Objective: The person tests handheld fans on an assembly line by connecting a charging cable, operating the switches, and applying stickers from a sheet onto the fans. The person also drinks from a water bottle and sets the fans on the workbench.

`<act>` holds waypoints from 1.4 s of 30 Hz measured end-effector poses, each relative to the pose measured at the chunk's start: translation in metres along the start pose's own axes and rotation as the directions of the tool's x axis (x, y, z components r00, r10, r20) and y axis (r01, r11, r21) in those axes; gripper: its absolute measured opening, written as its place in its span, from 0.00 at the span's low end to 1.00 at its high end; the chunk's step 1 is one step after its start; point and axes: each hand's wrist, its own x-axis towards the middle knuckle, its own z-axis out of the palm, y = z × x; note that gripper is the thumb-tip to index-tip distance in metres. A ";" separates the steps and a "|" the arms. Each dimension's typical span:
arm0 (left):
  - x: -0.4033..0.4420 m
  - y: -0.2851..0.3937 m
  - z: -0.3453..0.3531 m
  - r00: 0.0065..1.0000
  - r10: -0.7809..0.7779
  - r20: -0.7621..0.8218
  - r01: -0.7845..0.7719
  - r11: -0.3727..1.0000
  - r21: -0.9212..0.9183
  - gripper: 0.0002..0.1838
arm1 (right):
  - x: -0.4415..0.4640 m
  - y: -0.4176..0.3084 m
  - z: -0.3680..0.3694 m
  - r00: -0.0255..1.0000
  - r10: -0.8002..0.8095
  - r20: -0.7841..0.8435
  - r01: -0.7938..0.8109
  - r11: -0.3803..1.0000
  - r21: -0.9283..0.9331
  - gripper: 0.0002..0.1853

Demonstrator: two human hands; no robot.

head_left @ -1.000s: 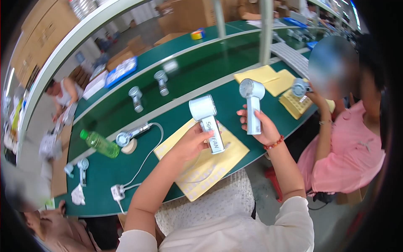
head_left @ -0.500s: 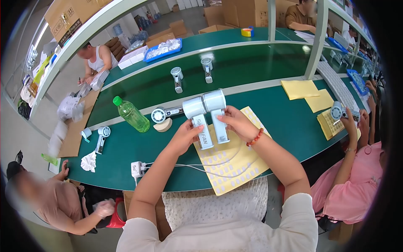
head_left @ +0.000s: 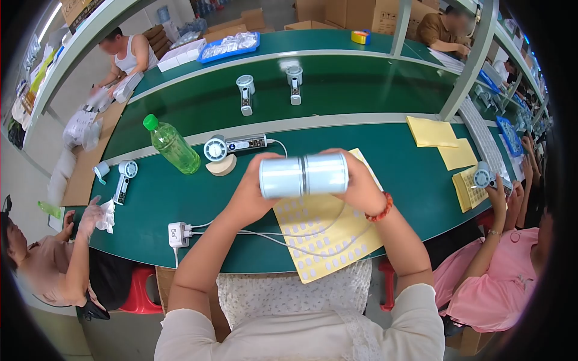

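Two light-blue handheld fans are held side by side over the bench, their round heads facing up toward me and nearly touching. My left hand [head_left: 248,191] is closed around the left fan [head_left: 280,179]. Around the right fan [head_left: 327,173] my right hand [head_left: 362,188], with a red bead bracelet at the wrist, is closed too. Both handles and most fingertips are hidden beneath the heads. Under my hands lies a yellow sheet of pale oval stickers [head_left: 313,256], crossed by white cables. Another fan [head_left: 245,144] rests on a round cream block [head_left: 221,166], with a cable plugged in.
A green-capped bottle [head_left: 173,147] and a white charger [head_left: 179,234] stand on the left. Two fans [head_left: 245,96] lie on the belt beyond a metal rail. Yellow sheets [head_left: 430,132] lie at right. Co-workers sit on both sides; one in pink [head_left: 503,277] handles a fan.
Both fans have turned so their heads point toward me and their handles drop from sight. The view has shifted slightly. The co-worker at left now reaches to the white tissue.
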 end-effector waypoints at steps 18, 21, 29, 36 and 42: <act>-0.028 -0.024 0.007 0.295 0.955 -0.036 -0.719 0.247 0.650 0.21 | -0.026 0.013 0.029 0.379 -0.923 -0.062 0.762 0.349 -0.545 0.26; -0.027 -0.024 0.001 0.463 0.886 -0.018 -0.654 0.355 0.668 0.20 | -0.034 0.010 0.012 0.693 -0.717 0.081 0.641 0.561 -0.524 0.20; -0.004 -0.041 0.017 0.940 -0.280 -0.197 0.146 0.847 -0.510 0.18 | -0.015 0.037 0.022 0.925 0.349 -0.150 -0.252 0.859 0.445 0.18; -0.006 -0.036 0.014 0.944 -0.232 0.236 0.303 0.320 -0.897 0.29 | -0.011 0.029 0.023 0.915 0.346 0.207 -0.351 0.433 0.830 0.26; -0.009 -0.041 0.012 0.950 -0.158 0.270 0.306 0.291 -0.907 0.30 | -0.011 0.031 0.022 0.949 0.068 0.307 -0.314 0.253 0.915 0.33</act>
